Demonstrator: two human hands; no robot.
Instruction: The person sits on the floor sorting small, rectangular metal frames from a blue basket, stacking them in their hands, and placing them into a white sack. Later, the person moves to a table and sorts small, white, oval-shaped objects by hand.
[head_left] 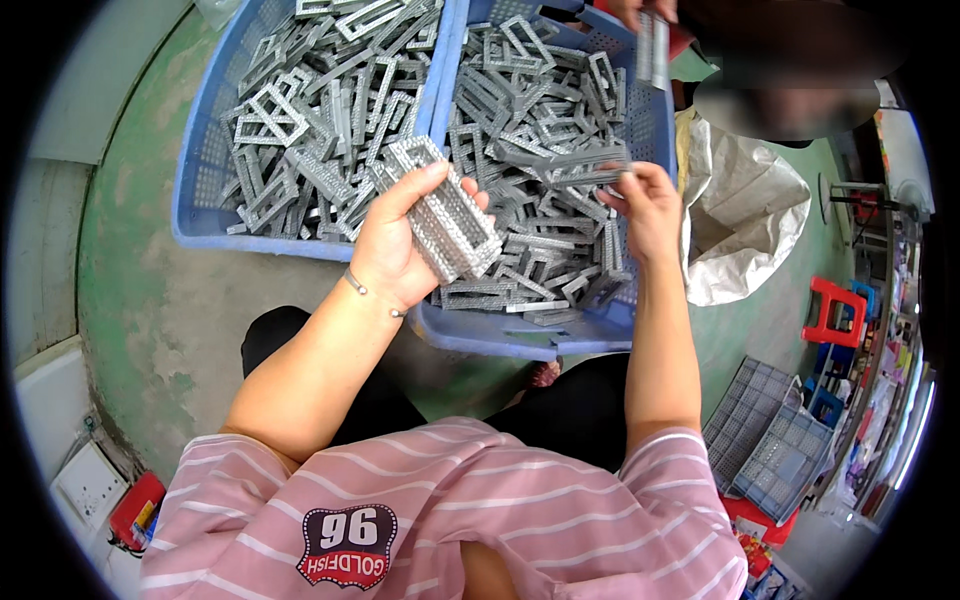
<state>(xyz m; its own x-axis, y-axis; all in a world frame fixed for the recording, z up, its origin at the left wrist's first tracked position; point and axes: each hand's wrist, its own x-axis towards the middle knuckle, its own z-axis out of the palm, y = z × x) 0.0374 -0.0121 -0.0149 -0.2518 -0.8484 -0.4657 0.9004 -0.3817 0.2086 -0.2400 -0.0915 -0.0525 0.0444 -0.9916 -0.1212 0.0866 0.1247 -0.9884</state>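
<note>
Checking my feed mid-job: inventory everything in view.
Crates: 2, blue, side by side
Loose frames: uncountable, grey, inside both crates
Stacked frames: several, grey, above where crates meet
Sack: 1, whitish, right of crates
Stool: 1, red, far right
Baskets: 2, grey, lower right
Container: 1, red, lower left
Shelf clutter: uncountable, mixed, right edge
Co-worker's fingers: count unclear, with grey frames, upper right
Trousers: 1, black, lower centre
Shirt: 1, pink with white stripes, bottom
Bracelet: 1, silvery, left wrist
Left fingers: one set, around stack
Right fingers: one set, at right-crate frames

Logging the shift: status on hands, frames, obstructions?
Left hand gripping stacked frames. Right hand over right basket, grip unclear. Co-worker's hand farther off, not blocking.
</note>
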